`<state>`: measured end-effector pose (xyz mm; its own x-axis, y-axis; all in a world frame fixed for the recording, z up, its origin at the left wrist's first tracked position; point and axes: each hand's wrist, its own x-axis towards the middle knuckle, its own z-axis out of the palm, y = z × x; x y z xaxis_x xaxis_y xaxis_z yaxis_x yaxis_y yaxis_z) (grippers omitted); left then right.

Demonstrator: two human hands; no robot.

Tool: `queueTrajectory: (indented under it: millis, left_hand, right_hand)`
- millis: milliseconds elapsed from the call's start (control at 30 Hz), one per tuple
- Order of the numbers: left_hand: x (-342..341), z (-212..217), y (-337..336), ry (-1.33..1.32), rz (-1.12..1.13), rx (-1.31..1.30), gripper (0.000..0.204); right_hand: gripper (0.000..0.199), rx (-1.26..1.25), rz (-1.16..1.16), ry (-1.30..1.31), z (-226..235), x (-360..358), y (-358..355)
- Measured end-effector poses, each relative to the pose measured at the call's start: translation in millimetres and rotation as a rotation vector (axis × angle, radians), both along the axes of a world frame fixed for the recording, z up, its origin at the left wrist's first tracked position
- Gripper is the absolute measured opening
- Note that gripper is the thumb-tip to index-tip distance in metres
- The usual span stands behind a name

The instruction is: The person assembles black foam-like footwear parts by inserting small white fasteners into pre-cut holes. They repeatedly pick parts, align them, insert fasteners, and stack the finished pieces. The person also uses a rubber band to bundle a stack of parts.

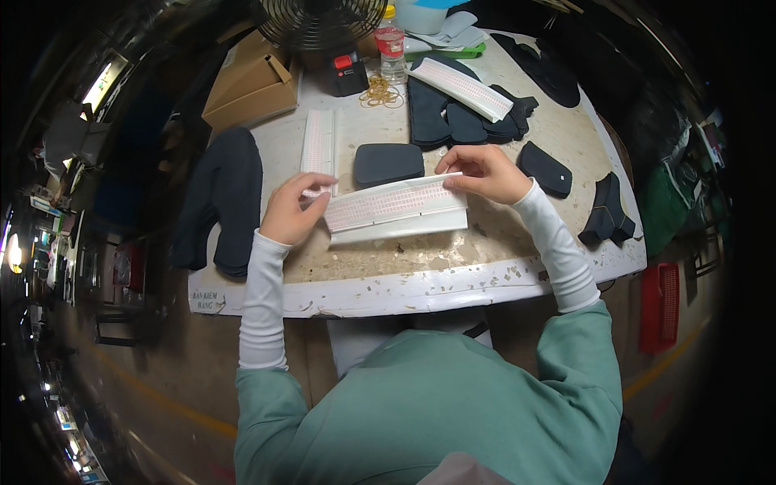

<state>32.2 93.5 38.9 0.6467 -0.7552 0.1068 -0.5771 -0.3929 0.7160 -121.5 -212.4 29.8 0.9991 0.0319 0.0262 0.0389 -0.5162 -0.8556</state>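
Observation:
Both hands hold a long white label sheet with rows of small red print, above the near part of the table. At its left end my left hand is closed, thumb and fingers on the edge. My right hand pinches the upper right corner between thumb and fingers. Along the lower side a blank white layer shows beneath the printed one. A dark rounded foam pad lies just beyond the sheet. Another label strip lies flat beyond my left hand, its near end partly covered by the fingers.
Dark curved foam pieces lie at the left. Smaller dark pads lie at the right. Farther back are a cardboard box, a fan, rubber bands, a bottle, and stacked dark pieces under another label strip.

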Motion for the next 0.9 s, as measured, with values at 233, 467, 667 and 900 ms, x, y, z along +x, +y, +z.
queueTrajectory:
  millis: [233,467,667,900]
  left_hand:
    - [-15,1,-66,-0.105,-0.223,-0.094,0.03]
    - [-5,-28,-88,0.477,-0.279,-0.025,0.033]
    - [-4,-34,-84,0.501,-0.222,-0.103,0.029]
    - [-8,-31,-83,0.526,-0.214,-0.085,0.024]
  right_hand:
    - [0.021,0.203,-0.049,-0.196,-12,21,28]
    - [0.019,0.288,-0.113,-0.205,-34,16,20]
    - [0.028,0.306,-0.081,-0.086,-42,14,20]
    - [0.023,0.349,-0.173,0.048,-39,11,26]
